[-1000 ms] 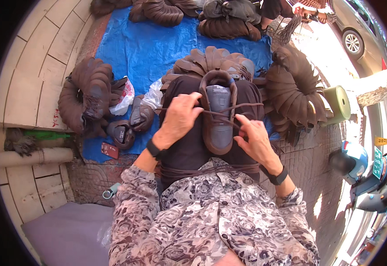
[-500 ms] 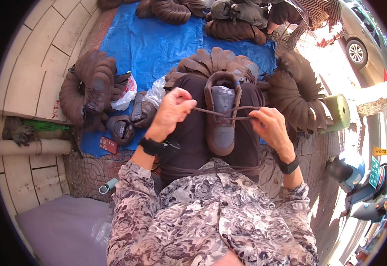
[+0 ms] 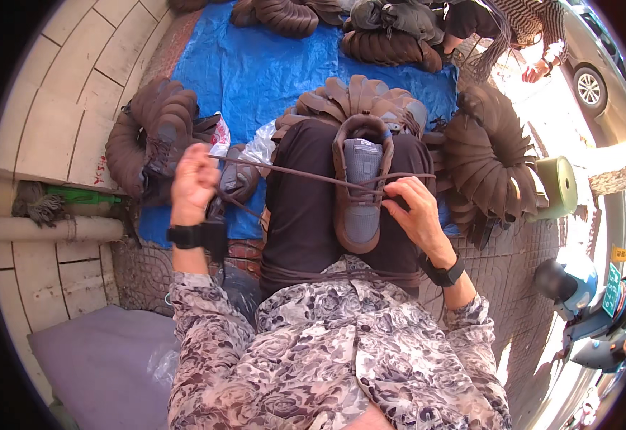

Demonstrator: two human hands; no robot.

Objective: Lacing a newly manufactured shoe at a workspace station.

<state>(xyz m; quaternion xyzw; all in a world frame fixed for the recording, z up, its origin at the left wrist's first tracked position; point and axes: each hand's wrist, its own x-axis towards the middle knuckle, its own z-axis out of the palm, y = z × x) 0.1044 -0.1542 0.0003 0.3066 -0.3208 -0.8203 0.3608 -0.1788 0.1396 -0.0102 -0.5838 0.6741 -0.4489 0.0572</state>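
Note:
A brown-and-grey shoe (image 3: pixel 361 223) rests on my dark-trousered thighs, toe toward me, with its tongue showing. A brown shoelace (image 3: pixel 284 170) runs taut from its lower eyelets out to the left. My left hand (image 3: pixel 195 180), well left of my knees, is closed round that lace. Close by the shoe's right side, my right hand (image 3: pixel 415 211) pinches the lace near the eyelets. Another stretch of lace crosses to the right above my right fingers. Several spare laces (image 3: pixel 327 274) lie across my lap.
Rings of stacked shoes stand beyond my knees, at the left (image 3: pixel 130 140) and at the right (image 3: pixel 481 143), around a blue tarp (image 3: pixel 255 79). A green roll (image 3: pixel 558 188) is on the right. Another person's hand (image 3: pixel 535 72) shows at the far right. A scooter (image 3: pixel 593 308) and a car stand further right.
My left hand has swung out to the left, drawing a longer length of lace from the shoe. My right hand has come in closer to the shoe's eyelets.

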